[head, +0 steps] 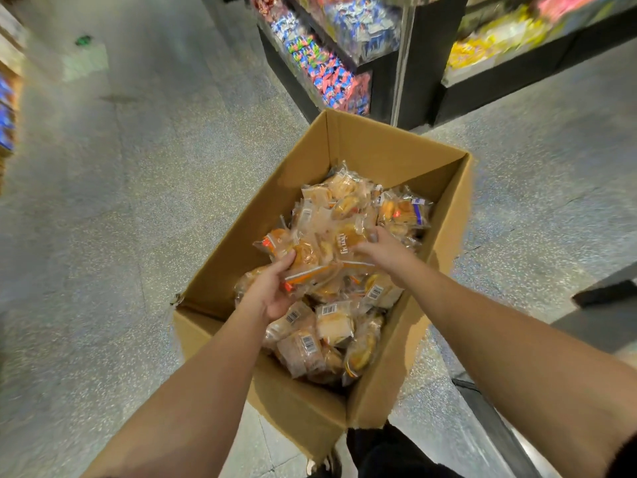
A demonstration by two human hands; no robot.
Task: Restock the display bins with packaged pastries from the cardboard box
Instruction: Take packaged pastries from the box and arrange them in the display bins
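Pastries: clear-plastic packets of golden-brown pastries (339,270), heaped loosely in the open brown cardboard box (386,157) that sits on the speckled grey floor (138,201); the heap fills the near and middle part, the far end shows bare cardboard wall
Left hand: the left hand (272,288) has fingers and thumb curled round a bunch of packets at the near-left of the heap, an orange-striped wrapper (312,276) jutting from the grasp
Right hand: the right hand (379,248) lies over the top of the heap, fingers curled onto a packet with white lettering (346,241); whether it has truly closed on it, I cannot tell for sure
Handling: I judge each packet light and soft; the film looks slick and crinkly, so several at once may slide apart; the pastries inside would crush under a hard squeeze; better to take hold across the flat body or by the sealed end, cradling from below
Edges: the box walls stand well above the heap on the far and right sides; the near rim is torn and ragged; loaded hands must lift clear of the rim
Open room: bare floor lies wide to the left; dark display bins of bright wrapped sweets (331,74) stand just beyond the far corner; a second dark bin of yellow packets (482,50) is far right; a dark ledge (606,294) crowds the right side
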